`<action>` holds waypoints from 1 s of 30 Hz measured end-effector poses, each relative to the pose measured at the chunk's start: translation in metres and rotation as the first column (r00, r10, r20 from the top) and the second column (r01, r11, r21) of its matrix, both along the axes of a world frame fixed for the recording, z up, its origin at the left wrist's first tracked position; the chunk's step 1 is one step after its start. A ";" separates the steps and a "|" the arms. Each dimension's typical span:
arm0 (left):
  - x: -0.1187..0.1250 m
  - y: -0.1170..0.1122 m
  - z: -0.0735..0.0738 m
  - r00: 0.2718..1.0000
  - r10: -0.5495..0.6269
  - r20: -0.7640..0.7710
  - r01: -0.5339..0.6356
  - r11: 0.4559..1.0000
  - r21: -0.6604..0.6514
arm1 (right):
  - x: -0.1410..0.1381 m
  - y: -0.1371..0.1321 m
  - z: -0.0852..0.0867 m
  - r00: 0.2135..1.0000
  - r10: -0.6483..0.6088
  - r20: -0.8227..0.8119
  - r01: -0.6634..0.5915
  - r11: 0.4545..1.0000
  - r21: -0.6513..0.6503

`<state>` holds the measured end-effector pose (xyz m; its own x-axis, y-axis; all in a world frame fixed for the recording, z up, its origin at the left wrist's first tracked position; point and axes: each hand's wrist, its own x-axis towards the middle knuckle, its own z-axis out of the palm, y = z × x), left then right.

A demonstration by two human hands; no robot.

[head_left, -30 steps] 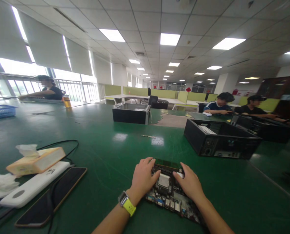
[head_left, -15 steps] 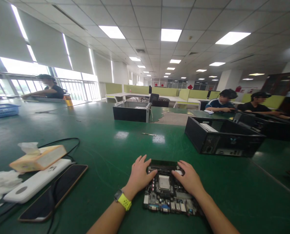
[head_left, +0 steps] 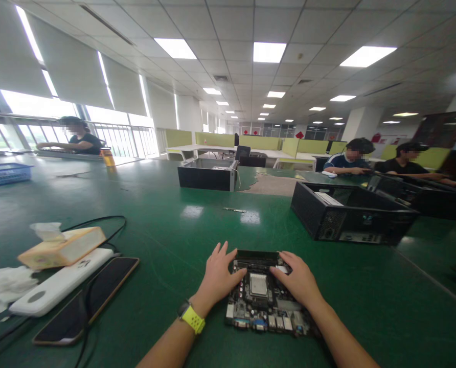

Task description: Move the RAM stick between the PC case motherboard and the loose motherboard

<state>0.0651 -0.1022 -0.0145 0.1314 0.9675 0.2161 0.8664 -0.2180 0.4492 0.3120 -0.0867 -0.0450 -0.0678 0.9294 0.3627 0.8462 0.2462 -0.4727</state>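
On the green tabletop in front of me lies a motherboard, its ports turned toward me. A silvery square processor sits in the socket near its middle. Along the far edge runs a dark greenish strip, which looks like a memory stick. At the strip's left end is my left hand, thumb on the board and other fingers beyond its edge, gripping that corner. My right hand grips the opposite corner the same way, thumb pointing inward. The fingers' undersides are hidden.
Black computer cases stand at the right, and another case is farther back. At left are a tissue box, a white power strip, a phone and cables. A thin metal piece lies ahead. Several people sit farther off.
Both hands stay at the motherboard's far corners with almost no movement. The view has shifted very slightly. At far left, the distant person's arms have changed position.
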 end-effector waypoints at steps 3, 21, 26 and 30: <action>0.000 -0.003 0.002 1.000 -0.006 0.009 0.006 1.000 -0.014 | 0.001 0.001 -0.002 1.000 -0.004 -0.005 0.004 1.000 0.016; -0.001 -0.002 -0.004 1.000 -0.014 0.021 0.014 1.000 -0.017 | 0.003 0.001 -0.002 0.999 0.018 -0.043 -0.015 0.998 0.054; 0.000 -0.001 -0.005 1.000 -0.013 0.007 0.013 1.000 -0.028 | 0.002 0.001 -0.001 0.998 0.033 -0.059 -0.029 0.997 0.065; 0.001 -0.001 -0.006 1.000 -0.011 -0.003 0.011 1.000 -0.025 | 0.003 0.001 -0.003 0.996 0.044 -0.076 -0.037 0.996 0.083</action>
<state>0.0661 -0.1031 -0.0209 0.1422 0.9711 0.1918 0.8654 -0.2161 0.4522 0.3149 -0.0855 -0.0481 -0.0736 0.8938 0.4424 0.7964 0.3197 -0.5134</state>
